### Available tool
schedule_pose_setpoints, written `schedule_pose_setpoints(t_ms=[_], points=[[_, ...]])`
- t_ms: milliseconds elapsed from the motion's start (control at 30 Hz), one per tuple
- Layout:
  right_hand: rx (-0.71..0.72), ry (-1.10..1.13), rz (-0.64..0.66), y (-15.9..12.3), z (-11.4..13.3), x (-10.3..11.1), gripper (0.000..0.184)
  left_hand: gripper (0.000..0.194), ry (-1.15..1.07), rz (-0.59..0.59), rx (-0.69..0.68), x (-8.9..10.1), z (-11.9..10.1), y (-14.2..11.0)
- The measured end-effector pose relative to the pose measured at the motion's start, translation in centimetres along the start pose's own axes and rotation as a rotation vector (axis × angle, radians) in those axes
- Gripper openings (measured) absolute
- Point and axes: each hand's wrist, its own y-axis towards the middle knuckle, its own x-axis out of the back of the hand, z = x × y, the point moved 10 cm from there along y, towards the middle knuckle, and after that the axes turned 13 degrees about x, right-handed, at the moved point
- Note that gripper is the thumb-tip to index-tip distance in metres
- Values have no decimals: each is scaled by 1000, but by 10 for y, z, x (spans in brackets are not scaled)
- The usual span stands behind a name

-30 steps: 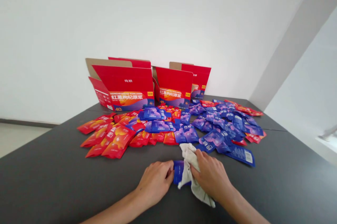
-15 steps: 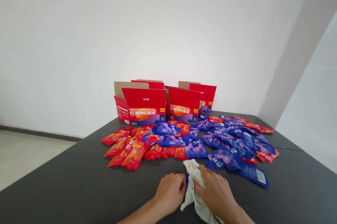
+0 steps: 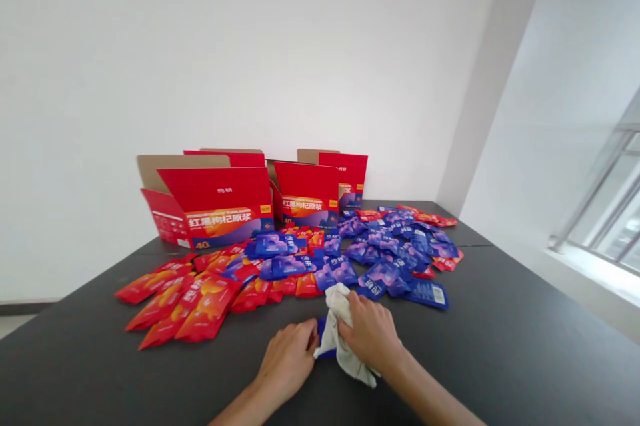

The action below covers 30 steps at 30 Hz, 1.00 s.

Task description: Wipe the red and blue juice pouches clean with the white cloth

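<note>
My right hand (image 3: 369,331) is closed on a crumpled white cloth (image 3: 345,336), which lies over a blue pouch (image 3: 327,351) near the front of the table. Only slivers of that pouch show around the cloth. At its left edge, the curled fingers of my left hand (image 3: 290,354) grip the pouch. Just beyond my hands lies a pile of blue pouches (image 3: 385,276), some showing a barcode side. Red-orange pouches (image 3: 200,306) lie in an overlapping row to the left, with several blue ones among them toward the middle.
Open red cartons (image 3: 227,226) with raised flaps stand at the back of the dark table (image 3: 500,333); a smaller-looking carton (image 3: 307,206) is beside the front one. A white wall (image 3: 300,46) rises behind. At the right is a window with a railing (image 3: 600,193).
The view has turned to the right, so the cartons and pouches sit farther left and the window shows. More of the blue pouch is visible under the cloth; both hands keep their hold.
</note>
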Motion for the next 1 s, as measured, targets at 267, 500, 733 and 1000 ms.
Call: schedule_pose_setpoints(t_ms=[267,500,733,1000], points=[[-68,-72,62,0,-19,-6,34,18,-16,-17,22,1,1,-1],[43,-3,63,0,-13,-8,33,17,0,-15,22,0,0,-1],[78,19,50,-1,-2,-6,33,20,2,16,11,0,-2,-2],[-63,-61,117,-5,-24,-3,32,21,12,49,16,0,-3,-2]])
